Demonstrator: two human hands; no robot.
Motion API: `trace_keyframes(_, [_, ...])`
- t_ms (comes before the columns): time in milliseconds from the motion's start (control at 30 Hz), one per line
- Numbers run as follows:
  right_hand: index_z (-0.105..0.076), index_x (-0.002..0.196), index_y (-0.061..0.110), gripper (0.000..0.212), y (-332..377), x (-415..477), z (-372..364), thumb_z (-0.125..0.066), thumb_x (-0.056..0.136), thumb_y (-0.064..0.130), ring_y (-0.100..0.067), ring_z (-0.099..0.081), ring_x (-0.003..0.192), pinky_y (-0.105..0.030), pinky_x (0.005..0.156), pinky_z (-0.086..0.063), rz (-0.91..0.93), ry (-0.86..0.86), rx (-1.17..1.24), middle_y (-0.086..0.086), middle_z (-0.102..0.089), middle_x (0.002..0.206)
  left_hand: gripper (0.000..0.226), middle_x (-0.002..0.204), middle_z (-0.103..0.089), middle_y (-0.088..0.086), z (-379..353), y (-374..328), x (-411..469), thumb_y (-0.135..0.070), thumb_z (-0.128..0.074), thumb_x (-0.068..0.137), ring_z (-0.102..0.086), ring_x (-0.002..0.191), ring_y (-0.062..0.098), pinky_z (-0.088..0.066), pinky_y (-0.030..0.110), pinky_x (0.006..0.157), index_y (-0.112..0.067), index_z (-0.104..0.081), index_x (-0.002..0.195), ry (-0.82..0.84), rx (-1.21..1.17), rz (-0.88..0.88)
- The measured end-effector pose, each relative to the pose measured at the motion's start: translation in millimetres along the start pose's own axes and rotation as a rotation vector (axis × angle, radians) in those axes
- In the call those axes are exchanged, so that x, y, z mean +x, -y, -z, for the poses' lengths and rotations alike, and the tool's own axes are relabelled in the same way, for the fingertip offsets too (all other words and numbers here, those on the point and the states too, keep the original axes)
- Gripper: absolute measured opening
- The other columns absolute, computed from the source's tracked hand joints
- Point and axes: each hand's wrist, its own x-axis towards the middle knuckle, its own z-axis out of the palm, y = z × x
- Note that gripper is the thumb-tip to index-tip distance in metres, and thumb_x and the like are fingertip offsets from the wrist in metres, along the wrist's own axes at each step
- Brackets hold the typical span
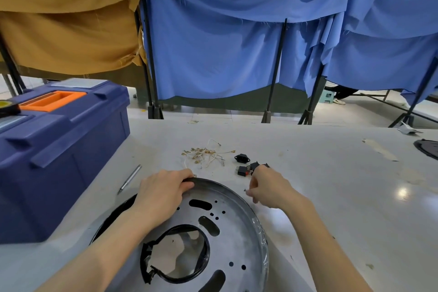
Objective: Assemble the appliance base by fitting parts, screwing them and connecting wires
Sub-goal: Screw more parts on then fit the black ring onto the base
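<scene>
Two grips, left grip (163, 193) curled over metal base (237, 232) far rim, right grip (270, 188) pinching tiny dark part (245, 189) beside rim

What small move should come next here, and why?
Probably bring the right hand over the metal base toward a hole: it seems to pinch a small dark part just outside the rim, while the left hand grips the rim.
</scene>
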Motion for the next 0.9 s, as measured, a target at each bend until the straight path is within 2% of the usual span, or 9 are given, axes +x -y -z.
trace_keyframes(67, [-0.065,0.075,0.007,0.018,2.0,-6.6,15.1,-0.061,0.090,0.016,-0.013,-0.055,0.057,-0.029,0.062,-0.051,0.042,-0.025,0.084,-0.004,-0.074,0.075,0.023,0.108,-0.069,-0.004,2.8,-1.5,0.4,-0.038,-0.043,0.101,-0.061,0.101,0.023,-0.049,0.035,0.083,-0.036,-0.060,0.117,0.050,-0.026,-0.009])
trace_keyframes(167, [-0.064,0.074,0.006,0.017,6.4,-21.7,37.5,-0.064,0.090,0.011,-0.003,-0.040,0.030,-0.017,0.037,-0.034,0.142,-0.040,0.304,-0.005,-0.072,0.065,0.026,0.119,-0.067,-0.006,12.3,-4.0,4.6,-0.038,-0.049,0.099,-0.059,0.110,0.020,-0.048,0.036,0.093,-0.037,-0.063,0.121,0.160,-0.074,-0.026])
trace_keyframes(233, [-0.064,0.075,0.005,0.015,11.3,-30.4,46.6,-0.067,0.089,0.010,-0.005,-0.033,0.028,-0.017,0.034,-0.029,0.215,-0.040,0.425,-0.006,-0.072,0.065,0.030,0.121,-0.066,-0.007,21.0,-9.8,7.8,-0.042,-0.056,0.095,-0.058,0.112,0.015,-0.045,0.033,0.096,-0.036,-0.064,0.123,0.192,-0.168,-0.065])
trace_keyframes(333, [-0.067,0.076,0.007,0.012,24.4,-36.9,48.7,-0.071,0.086,0.013,-0.004,-0.038,0.032,-0.019,0.036,-0.033,0.317,-0.058,0.461,-0.004,-0.072,0.066,0.028,0.095,-0.071,-0.013,30.1,-29.0,10.0,-0.047,-0.069,0.083,-0.063,0.088,0.003,-0.048,0.023,0.082,-0.034,-0.073,0.108,0.103,-0.445,-0.170])
trace_keyframes(433, [-0.068,0.074,0.009,0.013,35.4,-39.1,45.1,-0.075,0.083,0.015,-0.002,-0.044,0.035,-0.016,0.038,-0.035,0.376,-0.084,0.495,-0.002,-0.071,0.063,0.015,0.072,-0.074,-0.005,30.4,-46.2,9.1,-0.038,-0.075,0.080,-0.068,0.064,0.008,-0.054,0.019,0.069,-0.023,-0.078,0.082,0.134,-0.764,-0.186])
trace_keyframes(533, [-0.069,0.072,0.009,0.015,37.7,-40.5,43.7,-0.077,0.082,0.016,-0.003,-0.048,0.038,-0.020,0.041,-0.040,0.404,-0.097,0.533,-0.001,-0.071,0.061,0.025,0.071,-0.074,0.004,25.6,-45.7,6.3,-0.042,-0.073,0.072,-0.070,0.062,0.017,-0.053,0.018,0.063,-0.017,-0.077,0.076,0.114,-0.991,-0.139])
trace_keyframes(600, [-0.070,0.072,0.010,0.014,36.8,-40.6,43.4,-0.076,0.083,0.017,-0.007,-0.046,0.037,-0.024,0.041,-0.039,0.414,-0.084,0.533,0.000,-0.071,0.064,0.020,0.072,-0.074,0.007,23.1,-42.9,3.8,-0.037,-0.073,0.074,-0.069,0.062,0.017,-0.050,0.016,0.062,-0.018,-0.078,0.076,0.140,-1.074,-0.112])
trace_keyframes(733, [-0.075,0.084,0.012,0.010,28.1,-36.9,42.4,-0.070,0.088,0.019,-0.008,-0.033,0.029,-0.023,0.037,-0.035,0.322,-0.047,0.439,0.000,-0.074,0.074,0.012,0.067,-0.073,0.005,19.9,-32.4,4.5,-0.019,-0.072,0.085,-0.067,0.058,0.014,-0.053,0.020,0.061,-0.017,-0.075,0.074,0.171,-0.922,-0.054])
trace_keyframes(900, [-0.073,0.092,0.015,0.009,24.2,-36.7,36.9,-0.073,0.084,0.020,-0.014,-0.034,0.031,-0.020,0.040,-0.033,0.253,0.219,0.313,0.000,-0.074,0.072,0.017,0.061,-0.069,-0.006,14.5,-29.4,0.7,-0.017,-0.067,0.090,-0.064,0.055,0.002,-0.050,0.014,0.061,-0.025,-0.067,0.075,0.250,-0.560,-0.120])
